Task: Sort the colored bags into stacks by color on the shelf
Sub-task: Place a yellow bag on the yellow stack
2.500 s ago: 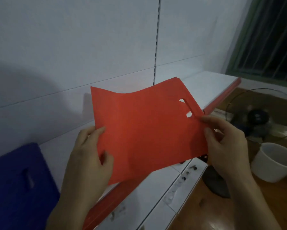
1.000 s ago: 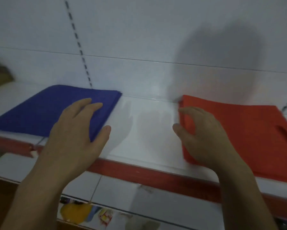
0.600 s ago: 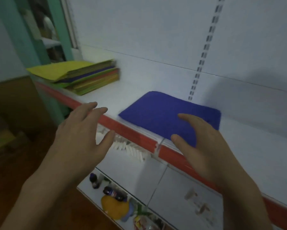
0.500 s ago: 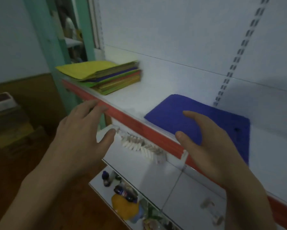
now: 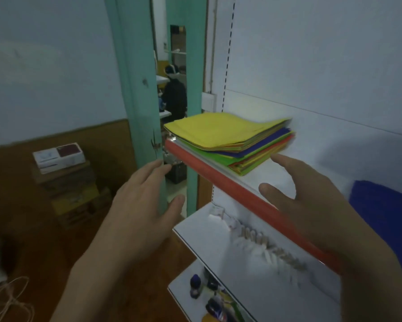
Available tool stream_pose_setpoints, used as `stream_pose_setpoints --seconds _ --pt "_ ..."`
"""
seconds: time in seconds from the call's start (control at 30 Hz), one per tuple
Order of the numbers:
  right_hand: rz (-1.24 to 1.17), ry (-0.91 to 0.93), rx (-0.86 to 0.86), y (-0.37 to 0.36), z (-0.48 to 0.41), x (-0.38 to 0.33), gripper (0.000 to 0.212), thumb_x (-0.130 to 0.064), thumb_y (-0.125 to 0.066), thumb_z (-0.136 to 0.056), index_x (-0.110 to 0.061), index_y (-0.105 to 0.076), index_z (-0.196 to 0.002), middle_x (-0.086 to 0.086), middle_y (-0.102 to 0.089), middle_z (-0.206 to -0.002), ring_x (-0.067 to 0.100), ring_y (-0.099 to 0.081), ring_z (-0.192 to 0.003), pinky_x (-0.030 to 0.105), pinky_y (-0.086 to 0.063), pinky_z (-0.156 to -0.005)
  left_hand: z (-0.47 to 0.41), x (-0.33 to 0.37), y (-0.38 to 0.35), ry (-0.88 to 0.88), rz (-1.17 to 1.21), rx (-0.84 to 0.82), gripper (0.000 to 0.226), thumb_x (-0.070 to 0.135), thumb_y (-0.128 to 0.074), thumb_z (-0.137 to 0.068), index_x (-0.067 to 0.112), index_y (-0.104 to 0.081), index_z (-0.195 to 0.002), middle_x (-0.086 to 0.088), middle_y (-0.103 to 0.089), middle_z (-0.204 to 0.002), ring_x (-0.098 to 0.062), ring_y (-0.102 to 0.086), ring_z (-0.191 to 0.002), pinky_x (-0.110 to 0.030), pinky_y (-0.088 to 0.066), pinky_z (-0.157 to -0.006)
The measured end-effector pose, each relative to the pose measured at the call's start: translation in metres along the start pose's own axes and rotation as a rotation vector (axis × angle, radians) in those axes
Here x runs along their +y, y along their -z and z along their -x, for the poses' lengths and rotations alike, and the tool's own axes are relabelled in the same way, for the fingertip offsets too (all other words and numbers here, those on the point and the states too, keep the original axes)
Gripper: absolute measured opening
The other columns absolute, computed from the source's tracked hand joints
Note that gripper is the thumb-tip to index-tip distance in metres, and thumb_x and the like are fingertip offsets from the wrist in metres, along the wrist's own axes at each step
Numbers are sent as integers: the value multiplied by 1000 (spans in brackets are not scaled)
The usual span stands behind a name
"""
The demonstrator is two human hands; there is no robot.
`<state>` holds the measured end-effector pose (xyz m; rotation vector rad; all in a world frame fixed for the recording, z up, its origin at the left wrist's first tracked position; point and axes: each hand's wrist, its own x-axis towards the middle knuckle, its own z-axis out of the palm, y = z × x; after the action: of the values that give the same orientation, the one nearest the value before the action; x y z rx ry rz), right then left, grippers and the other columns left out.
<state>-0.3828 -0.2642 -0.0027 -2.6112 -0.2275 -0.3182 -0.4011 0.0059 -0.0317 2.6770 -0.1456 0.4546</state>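
— Reaching for another bag, are they? What are the hands doing?

— Both are empty. The left hand [image 5: 144, 205] has its fingers [image 5: 153, 170] spread and nearly straight, gripping nothing. The right hand [image 5: 311, 205] is the same, its fingers [image 5: 288, 163] loosely extended with the thumb held apart.

— What is closest to them?

— The shelf [image 5: 230, 184], by its red lip. The right fingers hang over the board. The left ones are out in front of the lip and a little below it. A blue stack [image 5: 385, 205] lies on the shelf to the right of the right fingers, close beside that hand.

— And the unsorted bags?

— The mixed pile [image 5: 253, 156] lies flat at the shelf's left end, ahead of both sets of fingers and slightly above them. Its near corner is just short of the right fingertips. Its long side seems to run along the lip, from beyond the left fingertips towards the right ones. A yellow bag [image 5: 218, 129] is on top, with green, blue and orange-red layers under it.

— So which hand is nearer?

— The right one, I judge. It need only go forward a little, while the left must come up over the lip first.
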Motion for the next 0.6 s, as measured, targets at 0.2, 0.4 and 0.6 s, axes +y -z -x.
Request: stream_pose_setpoints --seconds 0.2,0.4,0.6 --pt "251 -182 -61 -9 -68 -5 99 -82 -18 -71 -30 -30 -154 -10 -32 -159 14 -24 -147 37 -23 -118 -89 -57 -2 -134 -126 -143 75 72 -28 -89 36 -21 -154 16 -15 -162 -9 -6 -151 -49 -19 -122" --pt "270 -343 -69 -18 -113 -20 100 -85 -16 -73 -28 -30 -154 -9 -31 -160 15 -27 -147 39 -25 -118 -173 -94 -8 -293 -169 -243 84 82 -12 -76 43 -24 -150 20 -7 -162 -7 3 -151 -55 -14 -121" --pt "146 -533 50 -32 -138 -38 98 -84 -14 -74 -29 -34 -153 -11 -42 -154 15 -40 -138 37 -33 -110 -254 -90 -36 -453 41 -291 86 85 -18 -75 42 -34 -148 13 -21 -161 -11 -12 -150 -52 -23 -119"
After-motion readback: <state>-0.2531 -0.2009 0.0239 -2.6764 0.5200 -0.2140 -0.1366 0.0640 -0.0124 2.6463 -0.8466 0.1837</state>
